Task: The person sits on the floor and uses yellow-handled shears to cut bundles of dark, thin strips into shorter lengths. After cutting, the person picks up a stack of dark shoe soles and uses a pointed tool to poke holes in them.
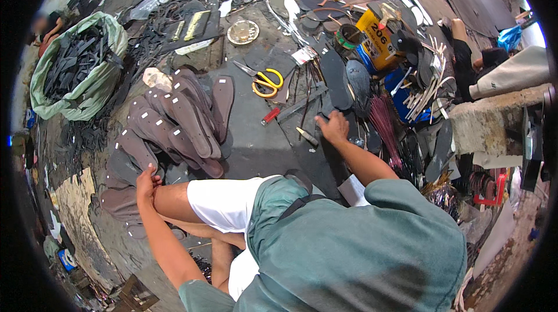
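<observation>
Left hand [148, 183]: fingers bent by the brown soles (cannot tell if gripping) | brown soles [197, 132]: piled ahead and right of it | right hand [333, 128]: fingers loosely apart | yellow-ended tool [308, 137]: just left of that hand | scissors [265, 81]: farther ahead, leftward

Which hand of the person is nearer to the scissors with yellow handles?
Right. The right hand is to the scissors' right and nearer the body; the left hand is farther, to their left, by the brown soles.

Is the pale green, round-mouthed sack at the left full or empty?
Full, it appears: dark strip-shaped scraps crowd the sack's open mouth; its bottom is hidden.
</observation>
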`<state>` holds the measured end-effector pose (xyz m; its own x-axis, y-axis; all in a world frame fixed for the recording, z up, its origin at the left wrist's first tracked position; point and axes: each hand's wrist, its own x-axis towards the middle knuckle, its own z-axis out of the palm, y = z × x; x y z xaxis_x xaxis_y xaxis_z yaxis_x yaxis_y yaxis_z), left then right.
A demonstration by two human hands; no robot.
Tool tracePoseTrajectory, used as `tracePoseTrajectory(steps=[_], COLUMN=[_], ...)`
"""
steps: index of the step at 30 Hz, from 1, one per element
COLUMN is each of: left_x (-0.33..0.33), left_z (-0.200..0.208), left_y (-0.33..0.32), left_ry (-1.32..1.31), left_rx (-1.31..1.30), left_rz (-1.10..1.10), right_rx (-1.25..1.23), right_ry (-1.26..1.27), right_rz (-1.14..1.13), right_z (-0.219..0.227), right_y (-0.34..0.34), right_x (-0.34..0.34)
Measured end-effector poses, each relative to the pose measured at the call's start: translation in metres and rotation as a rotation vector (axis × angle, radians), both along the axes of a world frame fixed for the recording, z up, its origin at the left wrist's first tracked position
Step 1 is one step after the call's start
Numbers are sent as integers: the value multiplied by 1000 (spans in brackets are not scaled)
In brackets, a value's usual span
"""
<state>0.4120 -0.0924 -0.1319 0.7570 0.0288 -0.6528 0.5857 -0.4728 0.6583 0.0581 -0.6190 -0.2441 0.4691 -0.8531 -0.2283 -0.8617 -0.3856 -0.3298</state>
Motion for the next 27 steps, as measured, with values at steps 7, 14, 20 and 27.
tracePoseTrajectory(steps=[7,14,20,27], left_x=[-1,-5,-6,-6], left_z=[-9,0,-8,-6], left_y=[0,-5,-4,-7], left_ry=[-7,-9,-33,-50], left_rx=[-22,-29,-41,-60], left_rz=[1,16,29,70], right_rx=[-461,-194,-243,-279], right_ry=[102,79,-408,-263], right_rz=[-243,-422,-206,-112], right_z=[-3,27,9,19], right_y=[-86,-95,-78,-65], right_x=[-46,-25,-20,30])
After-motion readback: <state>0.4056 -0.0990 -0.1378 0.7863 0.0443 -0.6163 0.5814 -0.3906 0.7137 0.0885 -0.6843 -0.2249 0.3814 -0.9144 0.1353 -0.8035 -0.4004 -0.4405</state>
